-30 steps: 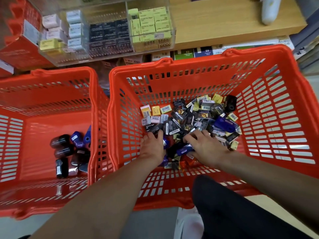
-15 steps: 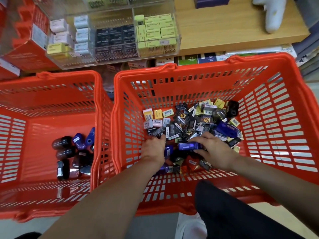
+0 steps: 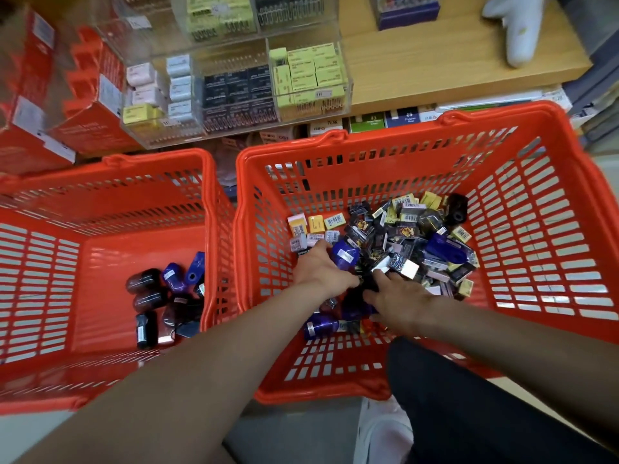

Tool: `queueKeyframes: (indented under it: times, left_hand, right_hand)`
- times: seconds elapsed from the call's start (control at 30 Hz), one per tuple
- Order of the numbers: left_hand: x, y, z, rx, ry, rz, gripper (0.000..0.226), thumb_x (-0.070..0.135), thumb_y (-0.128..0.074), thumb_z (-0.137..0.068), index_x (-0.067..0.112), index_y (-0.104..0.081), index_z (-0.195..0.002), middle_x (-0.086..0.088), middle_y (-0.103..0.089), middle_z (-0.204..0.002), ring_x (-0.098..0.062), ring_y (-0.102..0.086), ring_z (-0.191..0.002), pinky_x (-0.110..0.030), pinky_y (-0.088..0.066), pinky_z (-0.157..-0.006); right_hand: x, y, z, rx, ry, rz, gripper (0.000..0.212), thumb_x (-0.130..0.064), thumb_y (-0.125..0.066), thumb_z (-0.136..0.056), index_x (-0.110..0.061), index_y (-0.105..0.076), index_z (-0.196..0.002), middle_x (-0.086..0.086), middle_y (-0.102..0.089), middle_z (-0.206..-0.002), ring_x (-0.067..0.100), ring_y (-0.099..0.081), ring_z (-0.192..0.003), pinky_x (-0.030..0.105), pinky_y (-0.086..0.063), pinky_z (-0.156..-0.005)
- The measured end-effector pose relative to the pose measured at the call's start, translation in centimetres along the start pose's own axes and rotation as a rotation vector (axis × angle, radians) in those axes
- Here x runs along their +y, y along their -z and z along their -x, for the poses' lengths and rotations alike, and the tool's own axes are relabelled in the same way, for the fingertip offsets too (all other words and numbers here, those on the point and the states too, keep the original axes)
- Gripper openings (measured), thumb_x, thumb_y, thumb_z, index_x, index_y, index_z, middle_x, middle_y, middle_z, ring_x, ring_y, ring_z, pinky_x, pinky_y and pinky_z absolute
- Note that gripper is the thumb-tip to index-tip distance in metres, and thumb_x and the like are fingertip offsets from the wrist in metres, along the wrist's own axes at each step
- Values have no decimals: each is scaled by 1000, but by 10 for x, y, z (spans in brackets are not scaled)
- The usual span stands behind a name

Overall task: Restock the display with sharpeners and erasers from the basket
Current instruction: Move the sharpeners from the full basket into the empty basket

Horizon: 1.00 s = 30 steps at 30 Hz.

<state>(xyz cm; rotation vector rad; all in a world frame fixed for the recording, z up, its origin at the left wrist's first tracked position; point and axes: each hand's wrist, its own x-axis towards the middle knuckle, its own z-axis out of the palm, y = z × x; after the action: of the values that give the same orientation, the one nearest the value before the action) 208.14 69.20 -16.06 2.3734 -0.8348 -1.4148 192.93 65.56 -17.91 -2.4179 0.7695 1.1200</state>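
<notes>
Two orange baskets stand side by side on the floor. The right basket holds a heap of small packed erasers and blue sharpeners. My left hand grips a blue sharpener with a barcode label at the left of the heap. My right hand lies just to its right, fingers spread over dark items near the front wall. Another blue sharpener lies below my hands. The left basket holds several dark and blue sharpeners. The clear display case with erasers stands above.
A wooden shelf runs behind the baskets, with a white object on it. Orange cartons stand at the left. Boxed goods line the lower shelf. My dark trouser leg and white shoe are at the front.
My left hand has taken a blue sharpener and raised it out of the heap. My right hand let go of its blue sharpener and spread flat. The camera tilted up toward the display.
</notes>
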Motion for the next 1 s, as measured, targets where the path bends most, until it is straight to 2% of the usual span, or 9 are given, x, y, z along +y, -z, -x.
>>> queueKeyframes:
  times: [0.2, 0.37, 0.43, 0.5, 0.6, 0.67, 0.77, 0.9, 1.0]
  left_hand:
    - [-3, 12, -5, -34, 5, 90, 56, 20, -88, -66, 23, -48, -105, 9, -59, -86, -15, -62, -85, -31, -57, -83]
    - [-10, 13, -7, -101, 63, 263, 64, 12, -90, -63, 18, -56, -117, 0, -67, -96, -18, -67, -86, -31, -61, -71]
    - [-7, 15, -4, -157, 41, 372, 67, 10, -90, -66, 17, -54, -123, 1, -67, -101, -14, -66, -88, -23, -56, -61]
    - [1, 20, 3, -192, 19, 473, 70, 12, -91, -66, 18, -55, -126, 2, -69, -106, -14, -65, -95, -25, -53, -69]
    - [15, 38, 17, -244, -35, 658, 56, 9, -88, -69, 18, -60, -117, -1, -73, -108, -17, -69, -99, -36, -57, -86]
    - [23, 60, 30, -246, -95, 760, 51, 8, -86, -71, 16, -60, -115, -2, -74, -105, -17, -72, -94, -38, -58, -86]
    - [25, 101, 55, -225, -199, 819, 50, 8, -84, -73, 14, -60, -117, 0, -74, -100, -16, -72, -88, -39, -59, -81]
    - [7, 159, 96, -171, -285, 797, 43, 9, -81, -78, 16, -62, -116, 2, -73, -97, -13, -69, -83, -37, -54, -83]
    - [-28, 197, 118, -121, -285, 768, 43, 11, -82, -76, 20, -63, -113, 3, -72, -92, -14, -67, -80, -41, -52, -90]
  right_hand:
    - [-11, -13, -9, -84, -101, 10, 42, -34, -58, -96, -15, -54, -133, 10, -38, -129, 30, -57, -111, 40, -53, -82]
    - [-11, -13, -15, -50, -57, -12, 36, -22, -61, -95, -8, -58, -128, 12, -40, -129, 29, -60, -102, 38, -55, -77]
    - [2, -1, -5, -22, 1, -206, 28, -28, -62, -95, -14, -62, -119, 8, -47, -120, 27, -60, -101, 31, -49, -82]
    - [20, 20, 12, 3, -11, -486, 17, -33, -61, -95, -20, -60, -106, 2, -57, -99, 22, -62, -91, 26, -47, -75]
    - [45, 51, 43, 50, -138, -928, 19, -33, -62, -95, -19, -57, -108, 7, -59, -88, 19, -63, -77, 35, -59, -69]
    - [55, 74, 66, 89, -175, -1146, 21, -29, -63, -94, -21, -57, -112, 11, -58, -96, 24, -63, -90, 47, -59, -81]
    - [43, 121, 96, 104, -108, -1380, 16, -19, -63, -93, -17, -57, -108, 5, -51, -100, 19, -61, -93, 46, -59, -85]
    - [-19, 181, 123, 145, -24, -1433, 28, -21, -64, -92, -15, -58, -119, 10, -53, -127, 29, -57, -119, 41, -60, -82]
    - [-85, 204, 124, 142, 28, -1486, 28, -22, -64, -93, -13, -58, -118, 16, -59, -127, 30, -62, -115, 42, -60, -81]
